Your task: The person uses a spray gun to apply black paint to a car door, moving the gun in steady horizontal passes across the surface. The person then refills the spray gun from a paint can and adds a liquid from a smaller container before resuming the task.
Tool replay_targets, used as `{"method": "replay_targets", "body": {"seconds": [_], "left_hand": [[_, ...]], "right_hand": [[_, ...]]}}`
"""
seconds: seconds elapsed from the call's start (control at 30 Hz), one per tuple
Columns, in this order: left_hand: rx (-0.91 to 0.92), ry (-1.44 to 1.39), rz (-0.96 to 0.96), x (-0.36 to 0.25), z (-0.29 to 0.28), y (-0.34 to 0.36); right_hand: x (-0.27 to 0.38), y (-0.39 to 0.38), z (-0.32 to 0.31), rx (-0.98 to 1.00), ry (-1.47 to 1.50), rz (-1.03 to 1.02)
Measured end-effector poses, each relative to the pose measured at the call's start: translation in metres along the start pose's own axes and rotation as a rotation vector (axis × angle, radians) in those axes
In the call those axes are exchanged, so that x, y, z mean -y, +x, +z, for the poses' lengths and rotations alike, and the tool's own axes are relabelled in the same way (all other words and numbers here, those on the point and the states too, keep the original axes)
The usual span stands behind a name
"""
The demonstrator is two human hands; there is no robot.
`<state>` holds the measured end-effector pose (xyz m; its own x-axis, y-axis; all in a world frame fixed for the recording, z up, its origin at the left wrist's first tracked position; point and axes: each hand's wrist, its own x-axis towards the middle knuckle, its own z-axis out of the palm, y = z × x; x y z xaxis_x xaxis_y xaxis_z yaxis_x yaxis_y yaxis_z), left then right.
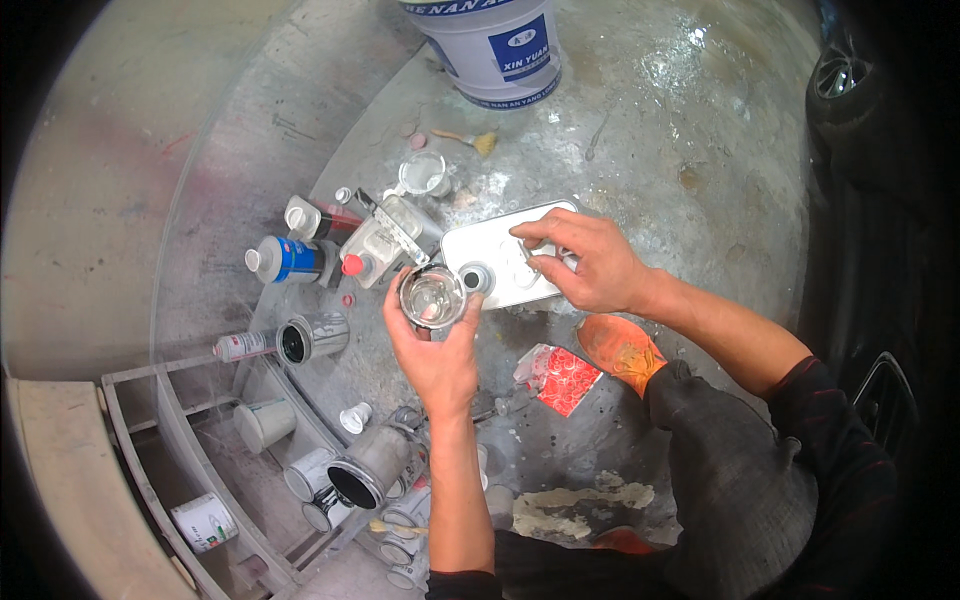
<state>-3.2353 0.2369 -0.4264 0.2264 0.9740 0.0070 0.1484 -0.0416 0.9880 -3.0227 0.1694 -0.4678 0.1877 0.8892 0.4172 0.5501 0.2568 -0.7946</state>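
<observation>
My left hand (440,368) grips a small round cup (432,297) with a shiny rim; it looks see-through, and I cannot tell how full it is. Right beside the cup is the round, dark spout (473,278) of a white rectangular can (488,240), uncapped. My right hand (597,262) is closed at the carry handle on the can's top, thumb and forefinger around it. Part of the can is hidden under that hand.
Left of the can stand a grey-white jug (378,240) with a red cap, a blue-labelled bottle (292,260) and a plastic cup (424,174). A large bucket (500,50) stands ahead. Paint tins (372,468) and a metal rack (190,440) fill the lower left. An orange shoe (618,350) rests near a red packet (565,380).
</observation>
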Motion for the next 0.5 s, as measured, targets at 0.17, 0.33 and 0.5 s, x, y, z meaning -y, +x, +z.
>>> {"method": "replay_targets", "body": {"seconds": [0.17, 0.33, 0.5], "left_hand": [[0.004, 0.024, 0.02, 0.0028, -0.001, 0.0013], [0.01, 0.077, 0.033, 0.0014, -0.0007, 0.0001], [0.011, 0.13, 0.037, 0.0011, -0.0016, 0.0003]], "right_hand": [[0.0009, 0.0002, 0.0003, -0.003, -0.008, 0.001], [-0.0008, -0.0013, 0.0006, -0.006, -0.003, 0.002], [0.0, -0.0009, 0.0, -0.002, 0.01, 0.007]]}}
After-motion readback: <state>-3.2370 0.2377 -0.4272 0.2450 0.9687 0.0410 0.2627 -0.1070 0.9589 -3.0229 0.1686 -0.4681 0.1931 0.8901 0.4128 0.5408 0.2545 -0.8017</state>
